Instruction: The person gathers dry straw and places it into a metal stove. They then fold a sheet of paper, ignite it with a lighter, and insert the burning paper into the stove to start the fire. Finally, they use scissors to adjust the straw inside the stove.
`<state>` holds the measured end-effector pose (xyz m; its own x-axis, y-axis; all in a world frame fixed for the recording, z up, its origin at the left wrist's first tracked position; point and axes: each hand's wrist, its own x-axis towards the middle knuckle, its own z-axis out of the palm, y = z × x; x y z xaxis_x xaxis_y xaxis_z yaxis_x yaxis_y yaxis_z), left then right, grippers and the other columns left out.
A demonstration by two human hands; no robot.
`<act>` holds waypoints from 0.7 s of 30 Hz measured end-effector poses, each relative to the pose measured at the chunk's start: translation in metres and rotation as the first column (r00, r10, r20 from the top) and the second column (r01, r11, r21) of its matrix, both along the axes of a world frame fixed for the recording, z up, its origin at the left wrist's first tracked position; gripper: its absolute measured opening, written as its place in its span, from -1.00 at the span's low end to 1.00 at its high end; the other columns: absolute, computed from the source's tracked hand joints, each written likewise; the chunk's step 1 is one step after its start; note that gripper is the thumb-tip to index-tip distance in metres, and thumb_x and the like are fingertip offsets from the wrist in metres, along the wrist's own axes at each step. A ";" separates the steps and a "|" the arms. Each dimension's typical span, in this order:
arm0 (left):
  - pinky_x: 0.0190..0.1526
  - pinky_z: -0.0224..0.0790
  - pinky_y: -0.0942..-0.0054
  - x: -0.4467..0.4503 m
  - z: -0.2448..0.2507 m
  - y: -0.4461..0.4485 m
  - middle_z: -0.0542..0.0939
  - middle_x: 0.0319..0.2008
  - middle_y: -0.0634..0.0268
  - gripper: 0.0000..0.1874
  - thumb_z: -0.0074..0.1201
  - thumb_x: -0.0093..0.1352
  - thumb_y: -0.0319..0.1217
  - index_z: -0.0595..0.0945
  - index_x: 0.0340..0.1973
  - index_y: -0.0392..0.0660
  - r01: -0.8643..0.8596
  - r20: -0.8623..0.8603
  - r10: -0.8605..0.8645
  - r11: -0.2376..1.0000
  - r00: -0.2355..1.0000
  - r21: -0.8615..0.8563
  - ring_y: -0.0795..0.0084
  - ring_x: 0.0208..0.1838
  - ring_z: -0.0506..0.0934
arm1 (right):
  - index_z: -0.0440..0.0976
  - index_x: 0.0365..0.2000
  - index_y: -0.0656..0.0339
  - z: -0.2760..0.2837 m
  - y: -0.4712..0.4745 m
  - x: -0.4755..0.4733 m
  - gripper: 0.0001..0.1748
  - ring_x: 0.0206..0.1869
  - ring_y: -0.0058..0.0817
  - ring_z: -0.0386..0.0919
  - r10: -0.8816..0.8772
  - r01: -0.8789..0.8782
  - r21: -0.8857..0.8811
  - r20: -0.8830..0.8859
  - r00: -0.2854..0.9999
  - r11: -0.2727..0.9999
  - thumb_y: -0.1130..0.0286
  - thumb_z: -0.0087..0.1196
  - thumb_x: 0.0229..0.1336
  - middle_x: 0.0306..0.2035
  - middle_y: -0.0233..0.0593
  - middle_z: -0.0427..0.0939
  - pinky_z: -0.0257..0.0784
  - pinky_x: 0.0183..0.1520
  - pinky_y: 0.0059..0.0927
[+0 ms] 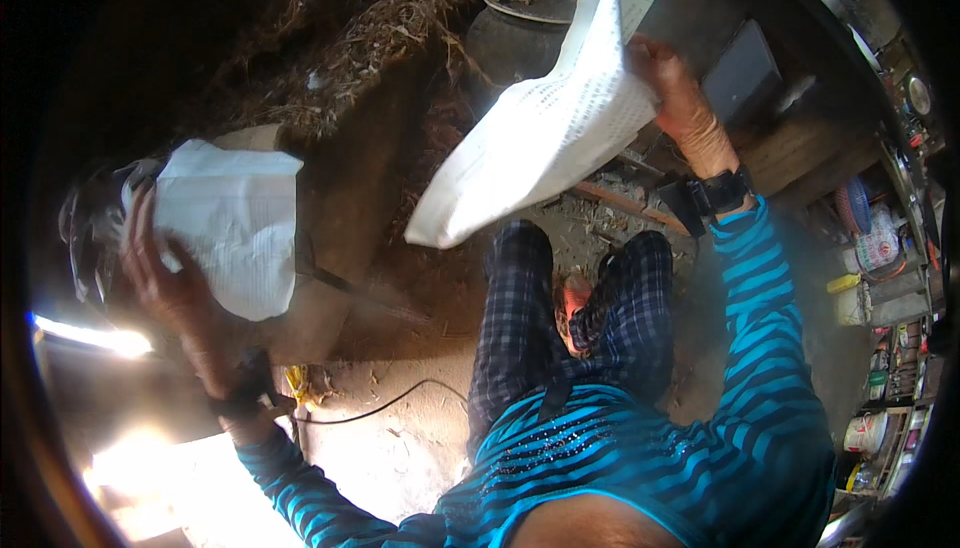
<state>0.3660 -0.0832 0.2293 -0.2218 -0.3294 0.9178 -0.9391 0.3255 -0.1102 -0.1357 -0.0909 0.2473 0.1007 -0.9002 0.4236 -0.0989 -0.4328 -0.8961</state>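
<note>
In my right hand (667,90) I hold a large printed paper sheet (525,150), gripped at its right edge. It hangs folded and slants down to the left, bearing rows of writing. My left hand (161,263) lies at the left edge of a second, smaller pale paper (232,233). The fingers overlap that edge, but whether they grip it cannot be made out. Just beyond the left fingers is some clear crumpled plastic (90,225). Both wrists wear dark bands.
Dry straw and leaves (375,45) lie heaped ahead, beside a dark round pot (517,37) with a lid. A black cable (390,405) runs over the pale ledge at lower left. Shelves (900,375) with containers and a white bucket (866,432) line the right side.
</note>
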 end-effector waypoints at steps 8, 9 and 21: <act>-0.06 0.33 0.44 -0.236 -0.034 0.022 0.55 -0.18 0.13 -0.61 0.13 0.27 -0.32 0.51 -0.06 -0.26 0.938 -0.902 -0.279 -0.007 0.331 0.346 0.36 -0.11 0.50 | 0.52 -0.13 0.20 0.001 0.020 0.005 -0.62 -0.24 -0.70 0.49 0.201 -0.196 0.044 -0.215 0.956 0.980 0.15 0.10 0.14 -0.26 -0.39 0.58 0.36 -0.15 -0.62; -0.16 0.36 0.48 -0.239 -0.037 0.021 0.56 -0.25 0.15 -0.67 0.11 0.28 -0.33 0.54 -0.12 -0.27 0.938 -0.932 -0.168 -0.078 0.320 0.337 0.40 -0.20 0.52 | 0.48 -0.07 0.22 0.000 0.020 0.000 -0.53 -0.18 -0.62 0.48 0.224 -0.230 0.018 -0.317 0.921 0.973 0.06 0.04 0.18 -0.17 -0.35 0.55 0.37 -0.09 -0.55; -0.38 0.26 0.65 -0.219 -0.080 0.012 0.54 -0.43 0.32 -0.81 -0.01 0.36 -0.37 0.56 -0.32 -0.26 0.954 -0.976 0.216 0.285 0.036 0.098 0.59 -0.43 0.42 | 0.29 0.08 0.38 -0.128 0.078 -0.034 0.04 0.11 -0.35 0.35 -0.106 -0.362 0.454 0.729 0.676 0.814 -0.42 -0.06 -0.10 0.04 -0.10 0.43 0.23 0.16 -0.29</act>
<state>0.1469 -0.0713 0.1494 -0.0475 -0.9989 0.0040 0.2439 -0.0077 0.9698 -0.1699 -0.0125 0.1193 0.1220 -0.9854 -0.1187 0.6646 0.1699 -0.7276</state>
